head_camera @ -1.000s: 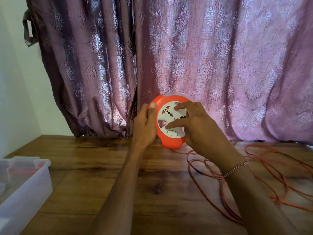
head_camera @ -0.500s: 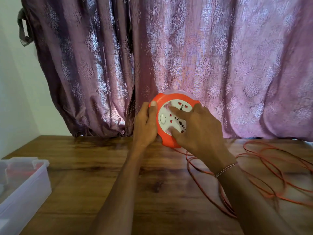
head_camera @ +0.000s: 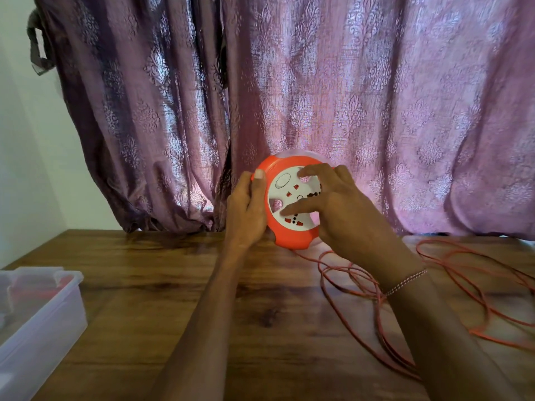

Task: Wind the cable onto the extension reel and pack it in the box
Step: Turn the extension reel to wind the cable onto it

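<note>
A round orange extension reel [head_camera: 289, 235] with a white socket face is held upright above the wooden table. My left hand [head_camera: 246, 209] grips its left rim, thumb on the orange edge. My right hand [head_camera: 341, 209] lies on the white face with fingers spread, fingertips pressed into its recesses. A thin orange cable [head_camera: 362, 287] leaves the bottom of the reel and lies in loose loops over the right side of the table, partly hidden under my right forearm. A clear plastic box [head_camera: 43, 319] stands at the left edge.
A purple patterned curtain [head_camera: 289, 96] hangs right behind the reel, down to the far edge of the table [head_camera: 179, 285]. A white wall is at the left. Something reddish shows inside the box.
The white face has turned under my right hand: its oval button went from the bottom, round the left, to the upper left. My left hand stayed on the rim.
</note>
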Motion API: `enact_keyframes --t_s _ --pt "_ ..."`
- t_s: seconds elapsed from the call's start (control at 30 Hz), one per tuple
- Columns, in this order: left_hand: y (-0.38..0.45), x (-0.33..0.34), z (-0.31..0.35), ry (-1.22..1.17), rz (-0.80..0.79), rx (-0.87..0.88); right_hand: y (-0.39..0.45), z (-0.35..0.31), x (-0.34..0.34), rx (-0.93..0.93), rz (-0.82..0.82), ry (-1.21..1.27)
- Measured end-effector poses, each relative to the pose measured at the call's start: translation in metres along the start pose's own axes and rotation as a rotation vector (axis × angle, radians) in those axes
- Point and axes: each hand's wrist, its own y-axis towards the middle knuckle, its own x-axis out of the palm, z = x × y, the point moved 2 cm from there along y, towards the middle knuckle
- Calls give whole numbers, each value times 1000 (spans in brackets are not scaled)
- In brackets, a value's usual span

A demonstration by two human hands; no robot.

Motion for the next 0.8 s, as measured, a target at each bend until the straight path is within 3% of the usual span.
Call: enact_keyframes --t_s 0.5,0.7,0.8 --pt "1 2 -2 -9 6 15 -4 -5 0 89 62 -133" --pt "1 3 -1 -12 7 24 -2 -9 8 317 174 -77" --pt "2 2 -7 1 -7 -14 -1 -8 9 332 180 -17"
